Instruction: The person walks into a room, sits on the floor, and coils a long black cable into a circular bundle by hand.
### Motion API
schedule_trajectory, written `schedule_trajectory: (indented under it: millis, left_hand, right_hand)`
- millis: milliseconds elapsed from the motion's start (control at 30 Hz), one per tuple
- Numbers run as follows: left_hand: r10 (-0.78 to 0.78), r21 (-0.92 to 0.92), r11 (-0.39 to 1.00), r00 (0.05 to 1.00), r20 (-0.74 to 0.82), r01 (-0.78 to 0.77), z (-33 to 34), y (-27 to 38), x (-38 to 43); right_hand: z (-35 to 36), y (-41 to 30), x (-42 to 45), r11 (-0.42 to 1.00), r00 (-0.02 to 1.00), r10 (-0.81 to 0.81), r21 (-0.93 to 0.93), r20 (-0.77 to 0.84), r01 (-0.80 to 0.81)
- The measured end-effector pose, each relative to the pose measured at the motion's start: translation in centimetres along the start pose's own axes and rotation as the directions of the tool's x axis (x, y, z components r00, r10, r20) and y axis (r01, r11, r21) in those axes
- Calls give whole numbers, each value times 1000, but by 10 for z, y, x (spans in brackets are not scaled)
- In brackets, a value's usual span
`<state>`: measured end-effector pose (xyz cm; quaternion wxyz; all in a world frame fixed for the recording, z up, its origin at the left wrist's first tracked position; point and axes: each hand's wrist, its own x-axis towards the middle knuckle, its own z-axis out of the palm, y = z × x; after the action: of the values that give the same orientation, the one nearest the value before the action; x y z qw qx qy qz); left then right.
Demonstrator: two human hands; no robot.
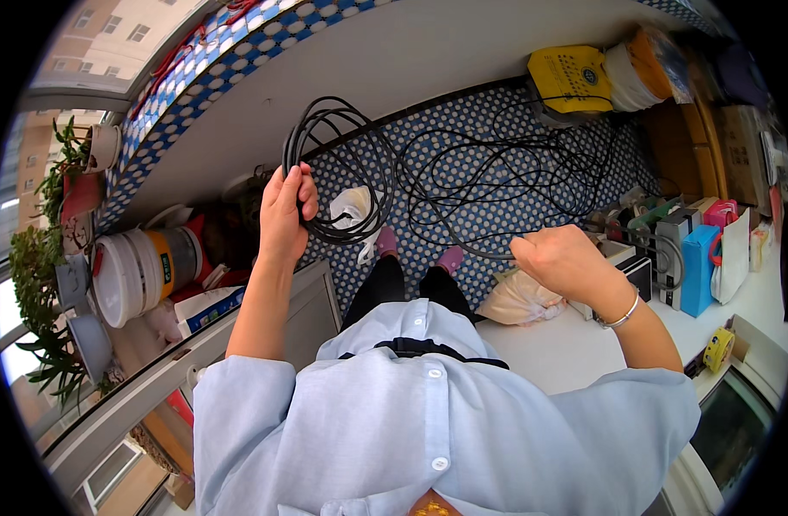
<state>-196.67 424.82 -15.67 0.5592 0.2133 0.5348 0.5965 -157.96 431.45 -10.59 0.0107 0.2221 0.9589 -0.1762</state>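
My left hand (287,205) is closed around a gathered coil of black cable (333,106), whose loops hang to the right of the fist. Stretched out at the right, my right hand (549,258) grips a length of the same kind of cable, which runs back up towards the coil. Beyond the hands, more black cable (504,155) lies in loose tangled loops on the blue and white tiled floor (433,116). A white plastic bag (352,206) shows on the floor through the coil's loops.
Potted plants (36,271) and a white bucket (126,277) stand at the left. A yellow bag (569,77) lies at the back right. On the right, a white surface (536,361) bears a blue box (699,271) and a yellow tape roll (718,349). A tied plastic bag (520,300) sits beside my legs.
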Motion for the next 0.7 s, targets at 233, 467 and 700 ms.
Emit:
schedule_trajectory:
  millis: [233,467,700]
  left_hand:
    - [-90,172,983,989,121,69,59,-10,-31]
    - [-184,281,954,948,261,108,94,-8,-55]
    - [-219,500,865,877,428,-28,97,-12,-56]
  right_hand:
    - [-18,-20,37,985,982,-167,20,-83,169]
    - [-22,-24,68,975,973,-220,-10,-71,220]
    - [-26,-23,83,982,982,-180,54,-51,183]
